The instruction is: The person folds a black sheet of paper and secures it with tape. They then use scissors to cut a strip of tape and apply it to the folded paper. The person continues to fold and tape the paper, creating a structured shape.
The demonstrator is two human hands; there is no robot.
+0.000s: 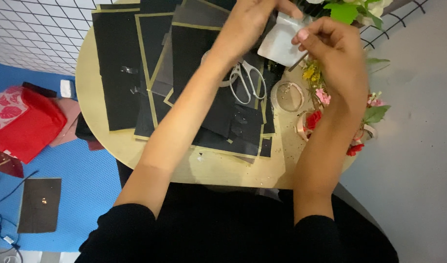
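Both my hands are raised over the far side of a round wooden table (204, 168). My left hand (250, 22) and my right hand (333, 51) together pinch a small white plastic pouch (282, 41), the left at its top edge, the right at its right edge. Below them lies a pair of white-handled scissors (246, 80) on several overlapping black sheets with gold borders (136, 68). A roll of clear tape (287, 96) sits just right of the scissors.
Artificial flowers in red, pink and yellow (325, 104) lie along the table's right rim, green leaves (347, 10) at the top. On the blue floor mat (87, 180) to the left are red cloth (26, 124) and a dark square sheet (39, 204). A wire grid (33, 34) stands behind.
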